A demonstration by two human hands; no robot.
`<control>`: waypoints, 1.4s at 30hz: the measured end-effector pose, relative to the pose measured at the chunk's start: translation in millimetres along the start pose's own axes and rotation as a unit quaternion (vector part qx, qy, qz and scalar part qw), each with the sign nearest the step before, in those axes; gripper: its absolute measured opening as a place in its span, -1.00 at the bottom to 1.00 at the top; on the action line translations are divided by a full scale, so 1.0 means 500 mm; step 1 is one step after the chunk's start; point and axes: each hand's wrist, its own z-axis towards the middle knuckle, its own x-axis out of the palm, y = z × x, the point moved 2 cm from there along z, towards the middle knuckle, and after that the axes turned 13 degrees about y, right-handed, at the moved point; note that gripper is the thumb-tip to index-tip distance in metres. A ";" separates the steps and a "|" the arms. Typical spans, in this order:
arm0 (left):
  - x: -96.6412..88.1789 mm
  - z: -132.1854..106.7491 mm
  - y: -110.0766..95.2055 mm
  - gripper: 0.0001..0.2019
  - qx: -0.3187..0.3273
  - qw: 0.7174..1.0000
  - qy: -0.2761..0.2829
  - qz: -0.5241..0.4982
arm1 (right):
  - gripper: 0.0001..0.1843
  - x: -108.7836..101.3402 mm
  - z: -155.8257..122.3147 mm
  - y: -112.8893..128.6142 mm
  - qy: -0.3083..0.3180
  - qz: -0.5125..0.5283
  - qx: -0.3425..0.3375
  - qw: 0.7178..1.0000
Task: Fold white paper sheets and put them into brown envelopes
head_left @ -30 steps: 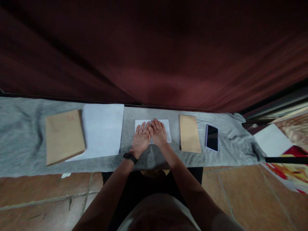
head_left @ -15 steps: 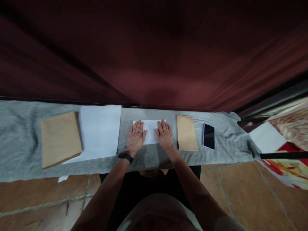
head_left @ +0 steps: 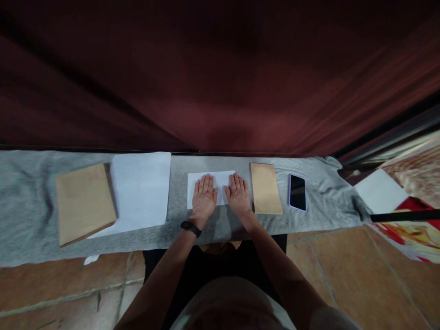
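Head view: hands (head_left: 204, 197) spread flat on paper (head_left: 221, 181), grey cloth (head_left: 179, 195) beneath, dark-red curtain (head_left: 220, 101) ahead.

Before me, a grey cloth (head_left: 178, 185) carries large white paper (head_left: 142, 188) and overlapping brown envelopes (head_left: 85, 204) on the left, a small white sheet (head_left: 221, 181) midway, a narrower envelope (head_left: 266, 188) and phone (head_left: 297, 192) rightward.

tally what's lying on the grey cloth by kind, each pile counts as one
Brown paper packets: 2 (large brown packet, narrow brown packet)
White paper: 2 (large white paper, small white paper)
Phone: 1
Total: 5
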 end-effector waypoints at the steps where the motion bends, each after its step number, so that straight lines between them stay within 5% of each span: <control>1: 0.006 0.001 -0.009 -0.39 0.008 1.000 0.005 -0.002 | -0.36 0.000 0.000 0.000 0.000 -0.001 0.000 1.000; 9: -0.005 0.001 0.025 -0.39 -0.025 1.000 0.010 0.015 | -0.35 -0.002 -0.001 0.001 -0.005 -0.001 0.001 1.000; 21: -0.015 -0.062 0.083 -0.37 -0.066 0.997 -0.023 0.021 | -0.36 -0.008 0.003 0.008 0.008 0.010 0.025 1.000; 32: -0.008 -0.058 0.087 -0.37 -0.050 0.997 -0.049 0.026 | -0.37 0.014 0.059 0.138 0.071 0.054 -0.038 0.995; 42: -0.003 -0.057 0.089 -0.38 -0.047 0.997 -0.050 0.024 | -0.39 0.039 0.050 0.094 0.026 0.038 -0.036 0.998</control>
